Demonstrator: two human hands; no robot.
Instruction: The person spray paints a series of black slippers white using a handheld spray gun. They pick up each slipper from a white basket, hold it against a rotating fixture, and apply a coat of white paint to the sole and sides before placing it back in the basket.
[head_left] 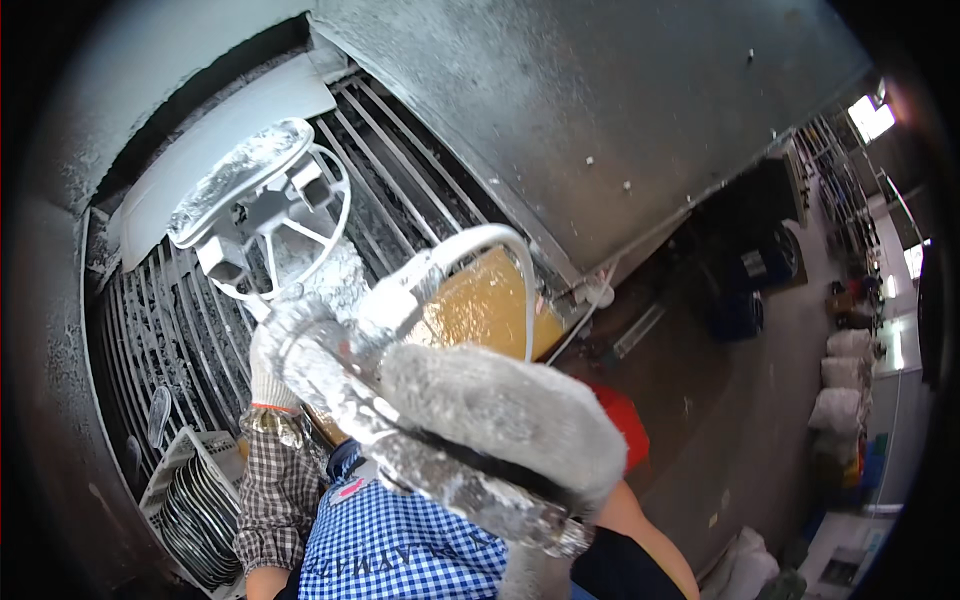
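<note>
A white plastic frame (262, 205) is gripped at its lower edge by the closed gloved left hand (275, 350), while a foil-coated curved bar (400, 440) is clasped by the gloved right hand (500, 420).

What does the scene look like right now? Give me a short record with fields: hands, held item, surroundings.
left hand: gloved left hand, raised, shut on the stem of a white frosted bracket
right hand: gloved right hand, close to the camera, shut on a coated metal bar
behind: slatted grille, grey metal panel
lower left: white ribbed part
unclear: amber mass behind the right hand
</note>
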